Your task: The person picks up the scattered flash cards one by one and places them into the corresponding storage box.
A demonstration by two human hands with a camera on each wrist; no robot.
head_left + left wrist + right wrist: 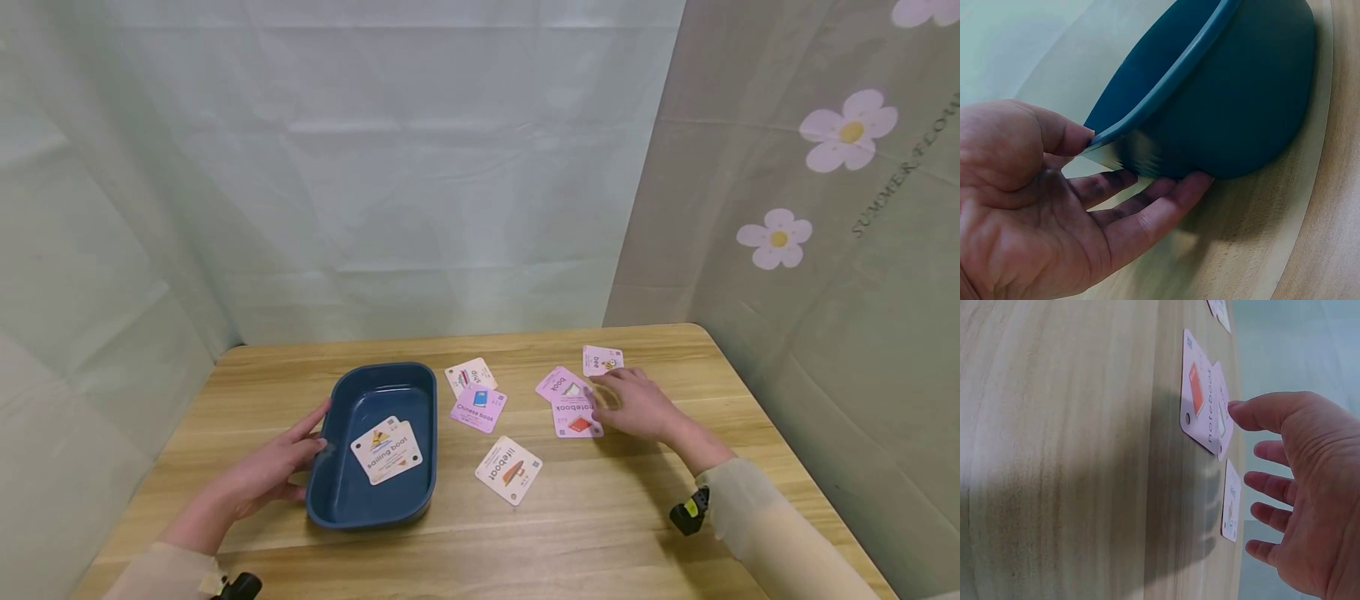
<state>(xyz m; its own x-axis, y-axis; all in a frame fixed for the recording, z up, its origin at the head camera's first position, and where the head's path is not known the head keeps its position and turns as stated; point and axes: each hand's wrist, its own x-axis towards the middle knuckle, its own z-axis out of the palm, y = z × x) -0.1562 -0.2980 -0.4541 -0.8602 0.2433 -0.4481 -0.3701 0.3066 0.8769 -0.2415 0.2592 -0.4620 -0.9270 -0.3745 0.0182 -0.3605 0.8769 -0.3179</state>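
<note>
My left hand (281, 465) holds the left side of a dark blue plastic tub (322, 508), thumb at the rim and fingers against the outer wall in the left wrist view. Inside lies a "sailing boat" card (387, 450), on top of another largely covered one. My right hand (637, 404) hovers with loosely bent fingers just above the pink cards and holds nothing. Nearest to it are the "notebook" card (576, 419), which overlaps the "book" card (558, 383), and the "bee" card (602, 358), partly hidden by the hand in the head view.
Between tub and right hand, a pink "Chinese book" card (478, 408) partly covers a cream "ship" card (468, 373). Closer to me lies a "lifeboat" card (508, 471). The wooden table (517, 550) has pale curtains (397, 167) behind it and at the sides.
</note>
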